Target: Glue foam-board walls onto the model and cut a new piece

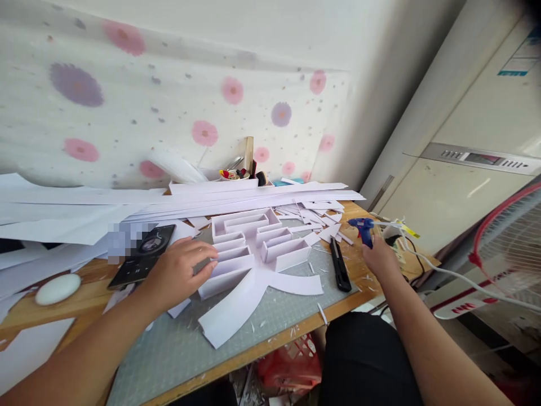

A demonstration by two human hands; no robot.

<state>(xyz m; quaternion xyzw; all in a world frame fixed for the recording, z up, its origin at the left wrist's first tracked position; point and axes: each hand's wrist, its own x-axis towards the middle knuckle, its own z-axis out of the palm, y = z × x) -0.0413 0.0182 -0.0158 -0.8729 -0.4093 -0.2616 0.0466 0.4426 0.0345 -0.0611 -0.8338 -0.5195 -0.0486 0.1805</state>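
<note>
Gripping glue gun: right hand; left hand by white model, fingers parted; cutter between; phone, scraps near.

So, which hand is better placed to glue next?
Probably the right hand: it holds the blue plastic glue gun. The left hand, at the left edge of the white thin-walled model, seems better placed for steadying.

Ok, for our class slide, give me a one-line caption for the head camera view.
Left hand beside a white walled model, right hand holding a blue glue gun, black cutter lying between them.
</note>
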